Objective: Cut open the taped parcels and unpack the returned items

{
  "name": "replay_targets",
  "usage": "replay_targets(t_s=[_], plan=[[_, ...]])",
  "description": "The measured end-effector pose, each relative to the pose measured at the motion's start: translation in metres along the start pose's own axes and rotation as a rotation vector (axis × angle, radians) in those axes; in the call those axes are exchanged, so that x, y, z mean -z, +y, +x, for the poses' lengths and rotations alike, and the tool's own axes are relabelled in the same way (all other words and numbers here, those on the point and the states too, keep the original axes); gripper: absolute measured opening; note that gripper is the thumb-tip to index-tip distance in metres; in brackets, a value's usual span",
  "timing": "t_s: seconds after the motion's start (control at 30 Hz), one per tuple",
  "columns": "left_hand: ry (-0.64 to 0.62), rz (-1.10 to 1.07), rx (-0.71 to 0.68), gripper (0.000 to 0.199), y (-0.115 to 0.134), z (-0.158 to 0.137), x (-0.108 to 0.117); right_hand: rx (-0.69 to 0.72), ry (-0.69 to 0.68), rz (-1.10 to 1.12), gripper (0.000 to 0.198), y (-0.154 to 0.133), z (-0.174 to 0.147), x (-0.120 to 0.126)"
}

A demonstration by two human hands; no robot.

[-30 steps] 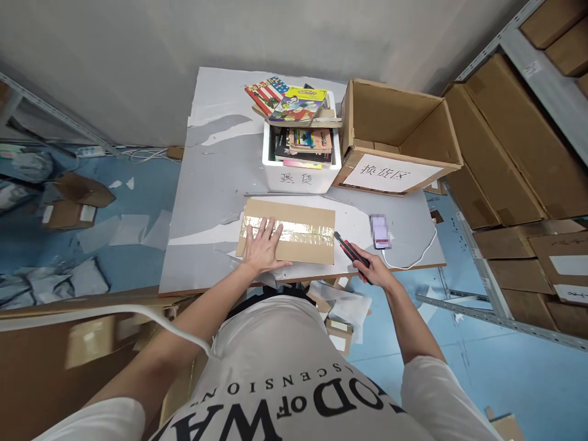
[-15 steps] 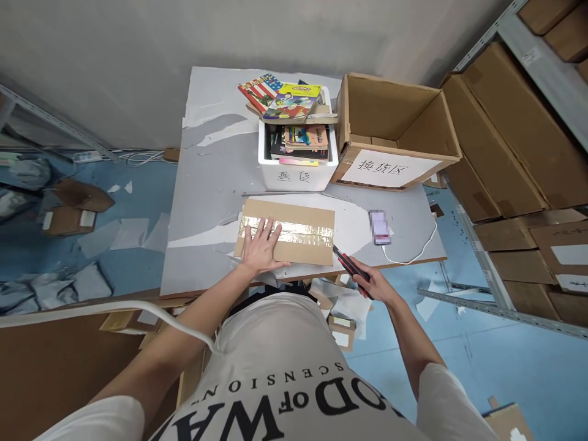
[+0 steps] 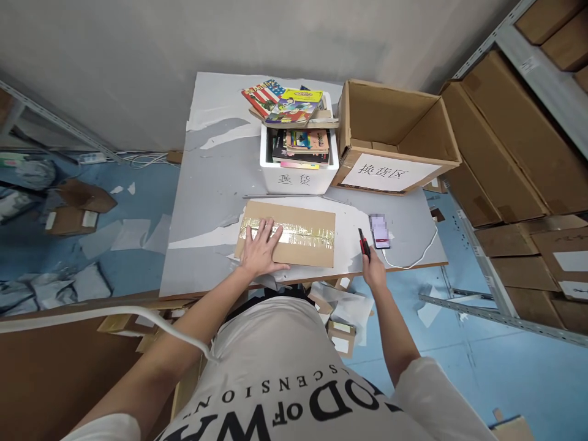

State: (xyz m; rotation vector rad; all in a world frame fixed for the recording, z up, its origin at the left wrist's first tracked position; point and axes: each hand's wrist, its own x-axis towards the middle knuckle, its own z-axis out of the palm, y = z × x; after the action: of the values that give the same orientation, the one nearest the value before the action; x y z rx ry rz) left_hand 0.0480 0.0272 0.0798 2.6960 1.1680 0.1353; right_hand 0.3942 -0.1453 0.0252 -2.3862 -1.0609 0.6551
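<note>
A flat cardboard box (image 3: 303, 248) with shiny tape along its middle lies near the front edge of the table. My left hand (image 3: 261, 251) rests flat on the box's left part, fingers spread over the tape. To the right of the box, my right hand (image 3: 374, 271) is closed around a red and black utility knife (image 3: 364, 245). The knife points up and away from me, apart from the box. Just right of the knife lies a phone (image 3: 380, 231) with a white cable plugged in.
Behind the box stand a white bin (image 3: 294, 182) full of books (image 3: 294, 105) and a large open carton (image 3: 392, 170) with a paper label. A metal shelf (image 3: 505, 288) holding boxes is on the right. Paper scraps and small boxes (image 3: 71, 222) litter the blue floor.
My right hand has moved the utility knife away from the box's right end, toward the phone, and turned it more upright. My left hand stays on the box.
</note>
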Motion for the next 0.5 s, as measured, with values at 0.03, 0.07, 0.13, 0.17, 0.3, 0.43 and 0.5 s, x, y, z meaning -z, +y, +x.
replay_targets(t_s=[0.03,0.07,0.13,0.17,0.3,0.43,0.5], plan=[[0.021,-0.008,-0.031,0.102,-0.001,-0.002,-0.002,-0.022,0.013,-0.107,0.059,-0.001,0.007,-0.016],[0.04,-0.021,-0.075,0.094,-0.002,-0.003,-0.004,-0.042,0.015,-0.199,0.057,-0.002,0.013,-0.032],[0.064,-0.06,-0.174,0.071,-0.004,-0.008,-0.009,-0.083,0.001,-0.309,0.055,-0.004,0.018,-0.06],[0.075,-0.082,-0.21,0.06,-0.004,-0.01,-0.011,-0.095,-0.002,-0.351,0.055,-0.004,0.018,-0.071],[0.128,-0.159,-0.23,0.045,-0.001,-0.016,-0.02,-0.097,0.03,-0.413,0.054,0.003,0.01,-0.096],[0.13,-0.188,-0.223,0.047,0.002,-0.017,-0.021,-0.03,0.144,-0.328,0.056,-0.006,0.012,-0.086],[0.118,-0.202,-0.219,0.048,0.003,-0.017,-0.02,0.067,0.252,-0.218,0.06,-0.027,0.022,-0.069]])
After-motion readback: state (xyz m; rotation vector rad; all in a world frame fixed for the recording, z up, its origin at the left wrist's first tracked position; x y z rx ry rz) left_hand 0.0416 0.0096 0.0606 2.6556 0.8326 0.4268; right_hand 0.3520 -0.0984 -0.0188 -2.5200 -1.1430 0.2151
